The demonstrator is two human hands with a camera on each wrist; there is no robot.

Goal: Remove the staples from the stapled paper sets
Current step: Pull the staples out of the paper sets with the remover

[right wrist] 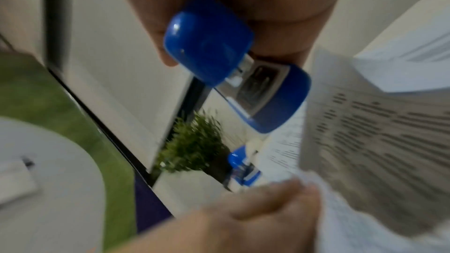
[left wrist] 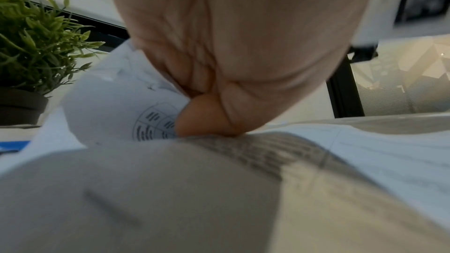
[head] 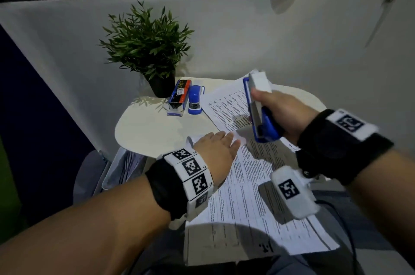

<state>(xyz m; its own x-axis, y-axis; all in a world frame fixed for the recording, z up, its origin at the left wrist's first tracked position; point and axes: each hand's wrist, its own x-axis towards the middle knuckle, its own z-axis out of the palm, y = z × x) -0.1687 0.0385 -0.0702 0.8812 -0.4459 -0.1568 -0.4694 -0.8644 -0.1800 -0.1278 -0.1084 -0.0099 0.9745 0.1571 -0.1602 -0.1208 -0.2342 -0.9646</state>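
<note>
A: What did the desk (head: 143, 131) carry?
B: A pale, rounded top. The plant (head: 146, 47) stood at its far edge, and I'll place everything from that.

A: Start with the biggest thing.
B: The papers (head: 253, 187), printed sheets, lay on the near side of the plant and toward the right, hanging over the desk's near edge. A second sheet (head: 226, 104) lay farther back, just right of the plant.

A: And the hands?
B: The left hand (head: 215, 151) rested on the papers' upper left corner, fingers straight from above. The left wrist view showed the thumb (left wrist: 204, 118) pressing a curled-up page (left wrist: 116, 103) against the sheet below. The right hand (head: 285, 113) was curled round a blue stapler (head: 260, 113), held above the papers and well right of the plant. Whether it touched the paper, I couldn't tell.

A: Smaller items?
B: A staples box (head: 178, 97) sat touching the plant's pot on its right, and beside that a spare stapler (head: 195, 99).
</note>
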